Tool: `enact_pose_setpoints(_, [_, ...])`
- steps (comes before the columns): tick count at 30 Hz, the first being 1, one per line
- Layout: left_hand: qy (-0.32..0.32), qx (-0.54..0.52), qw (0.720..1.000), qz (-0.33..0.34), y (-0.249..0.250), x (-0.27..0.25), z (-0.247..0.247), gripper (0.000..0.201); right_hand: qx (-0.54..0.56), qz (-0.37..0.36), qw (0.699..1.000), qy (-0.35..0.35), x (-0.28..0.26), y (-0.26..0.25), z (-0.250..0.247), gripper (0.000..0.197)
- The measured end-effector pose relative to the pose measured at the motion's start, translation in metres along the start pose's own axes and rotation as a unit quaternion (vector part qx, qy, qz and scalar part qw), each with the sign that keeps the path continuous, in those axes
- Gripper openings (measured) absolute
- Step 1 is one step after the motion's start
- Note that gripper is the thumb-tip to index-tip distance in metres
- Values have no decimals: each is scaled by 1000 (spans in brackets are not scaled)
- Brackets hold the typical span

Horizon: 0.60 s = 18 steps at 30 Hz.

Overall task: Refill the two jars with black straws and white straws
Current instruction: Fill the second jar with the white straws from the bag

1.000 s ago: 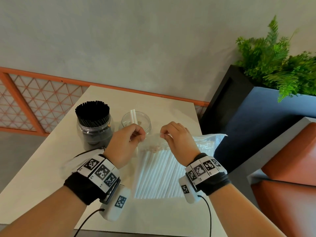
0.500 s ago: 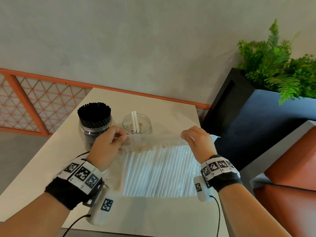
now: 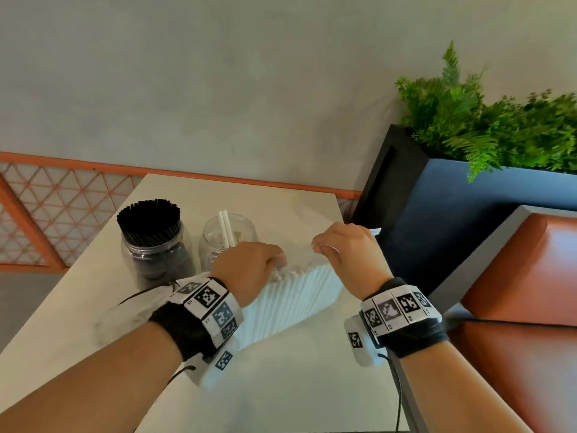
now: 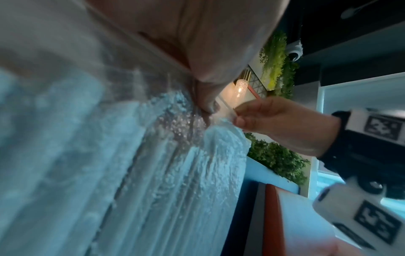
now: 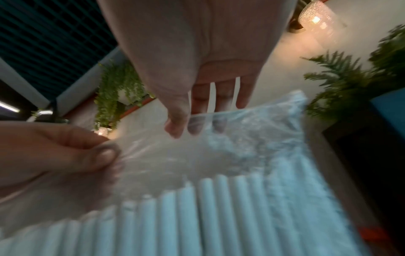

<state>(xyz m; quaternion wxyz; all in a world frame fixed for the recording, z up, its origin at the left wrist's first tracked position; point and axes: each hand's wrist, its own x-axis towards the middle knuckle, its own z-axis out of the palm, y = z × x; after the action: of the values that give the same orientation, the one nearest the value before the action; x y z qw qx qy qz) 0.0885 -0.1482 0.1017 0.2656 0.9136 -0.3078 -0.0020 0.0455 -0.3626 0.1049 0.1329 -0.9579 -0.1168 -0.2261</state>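
A clear plastic bag (image 3: 296, 298) packed with white straws (image 5: 219, 207) lies on the white table (image 3: 281, 385). My left hand (image 3: 276, 260) pinches the bag's top film near its middle; the right wrist view shows that left hand (image 5: 103, 150) too. My right hand (image 3: 318, 248) pinches the same edge further right, thumb against fingers (image 5: 177, 128). Behind my left hand stand a jar (image 3: 153, 242) crammed with black straws and a glass jar (image 3: 228, 239) holding two white straws.
A crumpled clear wrapper (image 3: 125, 317) lies by my left wrist. A dark planter (image 3: 437, 214) with ferns (image 3: 484, 120) and an orange seat (image 3: 515, 292) flank the table's right edge. An orange lattice rail (image 3: 62, 207) runs behind on the left.
Half a second ago my hands held the bag's mouth stretched wide. My left hand has since moved right, close to my right hand, and the bag now lies skewed.
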Motion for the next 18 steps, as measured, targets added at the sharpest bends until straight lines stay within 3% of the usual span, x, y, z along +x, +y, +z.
enact_pose_setpoints(4, [-1, -44, 999, -27, -15, -3, -4, 30, -68, 74, 995, 30, -11, 22, -11, 17])
enact_pose_setpoints(8, [-2, -85, 996, -36, -26, -6, -5, 32, 1, 152, 988, 37, -15, 32, -22, 21])
enact_pose_setpoints(14, [13, -168, 985, -35, -28, -6, -8, 32, 54, 128, 976, 168, -4, 29, -29, 20])
enact_pose_setpoints(18, [52, -203, 977, -44, -25, -8, -14, 30, 89, 96, 973, 192, 3, 23, -36, 20])
